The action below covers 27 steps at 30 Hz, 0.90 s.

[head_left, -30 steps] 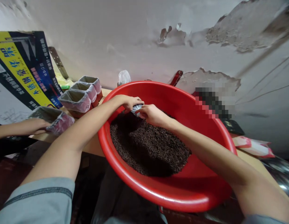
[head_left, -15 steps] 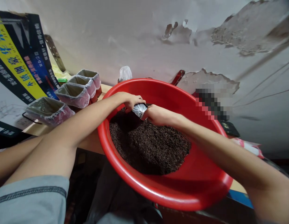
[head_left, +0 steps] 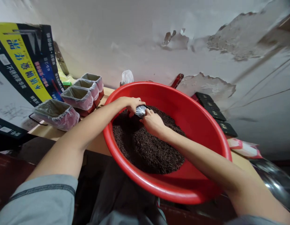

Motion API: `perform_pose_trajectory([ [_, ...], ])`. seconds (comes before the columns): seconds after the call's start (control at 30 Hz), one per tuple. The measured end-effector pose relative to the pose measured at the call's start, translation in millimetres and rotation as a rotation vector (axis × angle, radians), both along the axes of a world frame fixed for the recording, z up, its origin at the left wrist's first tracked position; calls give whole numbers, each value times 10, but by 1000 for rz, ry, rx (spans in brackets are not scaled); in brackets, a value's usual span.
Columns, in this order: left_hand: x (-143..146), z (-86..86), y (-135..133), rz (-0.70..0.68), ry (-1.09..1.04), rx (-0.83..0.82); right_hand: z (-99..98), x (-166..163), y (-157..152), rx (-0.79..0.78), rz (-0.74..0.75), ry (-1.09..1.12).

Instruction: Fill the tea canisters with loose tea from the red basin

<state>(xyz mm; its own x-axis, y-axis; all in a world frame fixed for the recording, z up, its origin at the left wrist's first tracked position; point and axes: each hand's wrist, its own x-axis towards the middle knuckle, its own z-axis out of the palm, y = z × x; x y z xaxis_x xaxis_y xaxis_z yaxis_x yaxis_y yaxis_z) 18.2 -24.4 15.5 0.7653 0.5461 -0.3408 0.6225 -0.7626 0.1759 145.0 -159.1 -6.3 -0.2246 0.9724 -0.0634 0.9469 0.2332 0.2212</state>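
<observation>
A small dark container with clear plastic gathered over its end (head_left: pixel 140 111) is between my two hands, above the loose dark material. My left hand (head_left: pixel 134 105) is closed on its far left side. On its near right side my right hand (head_left: pixel 152 121) grips it, fingers curled. The container's mouth is hidden. Below lies a heap of dark brown, leaf-like bits resembling tea leaves (head_left: pixel 156 153), in a large red plastic basin (head_left: pixel 203 125). A shaded hollow shows in the heap under my left hand.
At left stand several plastic-lined boxes (head_left: pixel 56 114) on a wooden table (head_left: pixel 93 142), beside a large printed carton (head_left: pixel 23 75). Behind the basin are a clear plastic bag (head_left: pixel 127 77) and a peeling wall (head_left: pixel 135 37). Dark boxes (head_left: pixel 211 107) and a red-and-white packet (head_left: pixel 244 147) lie at right.
The view has shifted slightly, showing more at left. My right hand has turned and sits lower on the container, which both hands still hold. A bare limb at far left has left view.
</observation>
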Motion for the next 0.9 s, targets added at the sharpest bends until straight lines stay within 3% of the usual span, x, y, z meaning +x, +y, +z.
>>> perform_pose_trajectory([
  [0.17,-32,-18,-194,57,-46,66,-146,371,-117,71,89,74],
  [0.3,-76,-70,-269,74,-67,114,-292,484,-132,167,123,227],
  [0.43,-453,47,-196,62,-321,141,-336,529,-129,143,103,206],
  [0.5,-817,156,-203,179,-551,271,-347,562,-139,134,123,171],
  [0.6,-1401,196,-342,575,-616,535,-409,595,-153,157,155,156],
  [0.67,-1684,38,-465,781,-418,559,-462,597,-145,181,168,170],
  [0.7,-1771,-99,-513,830,-304,492,-481,597,-132,190,176,182],
  [0.8,-1824,-617,-565,837,-110,277,-483,602,-66,181,228,204],
  [0.9,-1706,-1013,-530,865,-71,279,-420,615,3,140,266,158],
])
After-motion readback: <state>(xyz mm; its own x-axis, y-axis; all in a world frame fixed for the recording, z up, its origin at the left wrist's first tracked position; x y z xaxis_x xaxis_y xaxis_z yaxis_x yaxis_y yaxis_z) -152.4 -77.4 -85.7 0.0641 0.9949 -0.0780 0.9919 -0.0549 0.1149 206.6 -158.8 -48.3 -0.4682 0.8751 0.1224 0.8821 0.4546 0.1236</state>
